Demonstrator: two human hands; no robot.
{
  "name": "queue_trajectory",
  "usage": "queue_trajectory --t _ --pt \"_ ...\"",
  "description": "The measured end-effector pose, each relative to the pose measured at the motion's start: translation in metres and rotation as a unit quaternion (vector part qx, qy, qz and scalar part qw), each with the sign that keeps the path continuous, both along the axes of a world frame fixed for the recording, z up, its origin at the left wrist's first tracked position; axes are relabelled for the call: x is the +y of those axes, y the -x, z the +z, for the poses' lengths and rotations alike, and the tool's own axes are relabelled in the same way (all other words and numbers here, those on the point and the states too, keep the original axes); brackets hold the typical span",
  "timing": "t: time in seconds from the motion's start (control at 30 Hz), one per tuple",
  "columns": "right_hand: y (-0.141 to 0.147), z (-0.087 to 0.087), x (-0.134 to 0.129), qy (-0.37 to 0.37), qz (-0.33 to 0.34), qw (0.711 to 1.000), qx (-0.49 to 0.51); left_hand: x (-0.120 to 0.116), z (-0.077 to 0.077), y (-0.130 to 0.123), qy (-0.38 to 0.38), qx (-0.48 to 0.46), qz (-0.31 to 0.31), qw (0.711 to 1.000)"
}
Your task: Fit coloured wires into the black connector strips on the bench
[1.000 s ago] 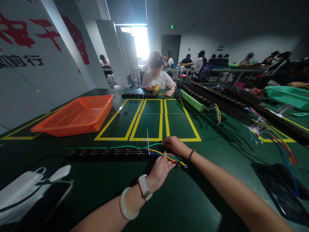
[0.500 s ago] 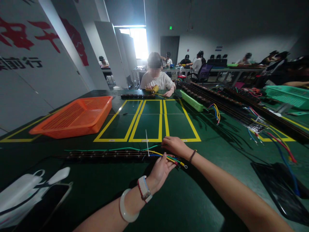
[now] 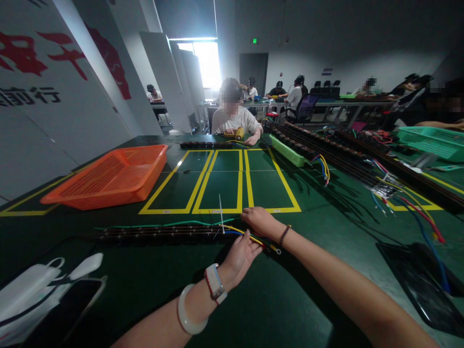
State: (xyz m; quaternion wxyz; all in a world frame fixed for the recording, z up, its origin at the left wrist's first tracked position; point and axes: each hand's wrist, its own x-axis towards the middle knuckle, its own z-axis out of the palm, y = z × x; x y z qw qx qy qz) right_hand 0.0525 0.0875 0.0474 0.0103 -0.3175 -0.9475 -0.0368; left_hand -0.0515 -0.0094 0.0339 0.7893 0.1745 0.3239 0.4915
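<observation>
A long dark strip assembly (image 3: 159,234) lies across the table in front of me, with a thin green wire (image 3: 181,223) running along its far edge. At its right end, yellow, blue and red wires (image 3: 250,236) come out, some tipped with ring terminals. My left hand (image 3: 242,256), with a watch on the wrist, is closed around these wires from the near side. Just beyond it, my right hand (image 3: 261,222) has its fingers curled at the green wire's end; the fingertips are partly hidden. A white cable tie (image 3: 221,215) stands up from the strip's right end.
An orange basket (image 3: 108,176) sits at the left, beyond a white pouch (image 3: 32,290) and a phone (image 3: 68,309). More wired strips (image 3: 348,164) and a green tray (image 3: 288,151) are at the right. A co-worker (image 3: 234,116) sits opposite, holding a yellow tool.
Both hands stay almost in place, with a slight shift left in view. The green wire near my right hand lies straighter. Across the table, the co-worker's yellow tool has moved slightly right.
</observation>
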Motion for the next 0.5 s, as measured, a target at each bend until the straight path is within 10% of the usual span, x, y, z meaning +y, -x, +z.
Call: queue_trajectory --t 0.5 --pt "-0.03 0.063 -0.03 0.103 -0.107 0.988 0.046 0.0 -0.004 0.0 0.013 0.02 0.016 1.0"
